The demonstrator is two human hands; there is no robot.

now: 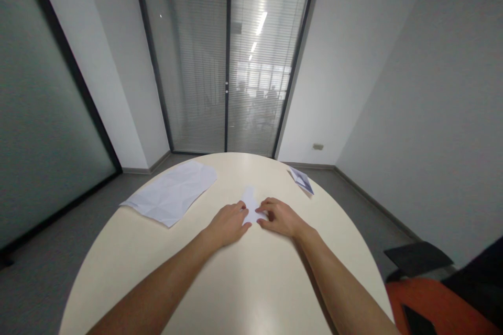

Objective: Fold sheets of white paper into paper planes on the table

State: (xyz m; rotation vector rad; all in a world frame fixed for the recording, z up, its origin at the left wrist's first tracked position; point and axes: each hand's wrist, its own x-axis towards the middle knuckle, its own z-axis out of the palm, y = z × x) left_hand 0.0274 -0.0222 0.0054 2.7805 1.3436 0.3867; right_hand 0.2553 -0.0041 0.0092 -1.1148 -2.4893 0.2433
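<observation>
A small folded piece of white paper (250,200) lies on the table between my two hands. My left hand (230,224) rests on its left side, thumb and fingers curled against the paper's edge. From the other side my right hand (278,216) has its thumb and fingertips closed on the paper's right part, with a gap between thumb and palm. Fingers cover both side edges of the paper, so its full shape is partly hidden.
A large creased white sheet (176,192) lies at the table's left. Near the far right edge is a folded paper (302,181) with a bluish print. The round cream table (251,293) fills the foreground. An orange-seated chair (436,298) stands at the right.
</observation>
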